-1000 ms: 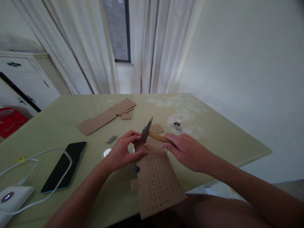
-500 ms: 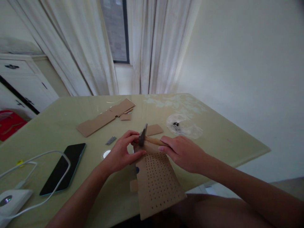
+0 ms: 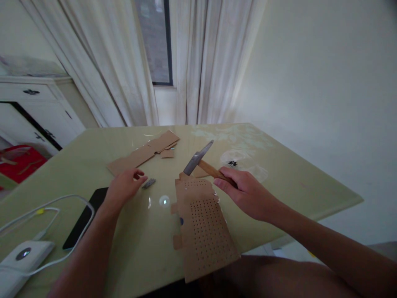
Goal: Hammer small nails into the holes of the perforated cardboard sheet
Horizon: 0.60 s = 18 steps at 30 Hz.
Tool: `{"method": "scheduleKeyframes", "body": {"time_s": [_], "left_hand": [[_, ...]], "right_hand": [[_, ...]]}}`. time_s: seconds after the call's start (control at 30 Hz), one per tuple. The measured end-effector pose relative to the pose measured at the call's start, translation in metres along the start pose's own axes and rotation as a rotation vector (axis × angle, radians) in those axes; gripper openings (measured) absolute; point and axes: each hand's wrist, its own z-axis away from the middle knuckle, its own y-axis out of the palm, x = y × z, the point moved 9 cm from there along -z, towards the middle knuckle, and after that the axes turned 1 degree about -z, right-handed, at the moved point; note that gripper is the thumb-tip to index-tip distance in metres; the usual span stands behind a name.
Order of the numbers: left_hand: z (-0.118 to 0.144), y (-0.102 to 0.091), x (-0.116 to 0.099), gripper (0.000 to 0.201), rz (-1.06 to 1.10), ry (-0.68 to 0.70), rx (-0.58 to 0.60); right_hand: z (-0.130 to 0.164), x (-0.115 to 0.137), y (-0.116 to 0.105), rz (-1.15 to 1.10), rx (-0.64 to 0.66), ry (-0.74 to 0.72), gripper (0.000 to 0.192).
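My right hand (image 3: 245, 193) grips the wooden handle of a small hammer (image 3: 198, 157), whose metal head is raised above the far end of a perforated cardboard sheet (image 3: 203, 229) lying at the table's near edge. My left hand (image 3: 123, 188) hovers over the table to the left, fingers loosely apart, its fingertips just short of a small bundle of nails (image 3: 149, 183). It holds nothing that I can see.
A black phone (image 3: 83, 217) lies under my left wrist, with a white cable (image 3: 52, 203) and a white device (image 3: 21, 256) at the near left. Cardboard strips (image 3: 142, 152) lie farther back. A clear plastic bag (image 3: 245, 163) with dark bits sits right of the hammer.
My left hand left the cardboard sheet and moved left toward the nails. My right hand lifted the hammer head up off the sheet.
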Motion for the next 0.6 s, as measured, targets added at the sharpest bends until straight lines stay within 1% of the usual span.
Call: {"method": "scheduleKeyframes", "body": {"time_s": [0.1, 0.2, 0.4, 0.6], "left_hand": [[-0.002, 0.021, 0.009, 0.028, -0.031, 0.001, 0.094], [-0.002, 0.032, 0.011, 0.028, -0.054, 0.002, 0.131], [-0.004, 0.039, 0.016, 0.028, -0.058, 0.002, 0.153], [-0.006, 0.044, 0.016, 0.026, -0.060, 0.007, 0.169]], "right_hand": [[-0.001, 0.002, -0.001, -0.033, -0.007, -0.006, 0.036], [-0.001, 0.001, -0.003, -0.043, -0.021, 0.001, 0.036], [0.000, -0.003, -0.002, -0.051, -0.003, 0.026, 0.035], [0.000, -0.004, 0.000, -0.059, -0.001, 0.017, 0.035]]}}
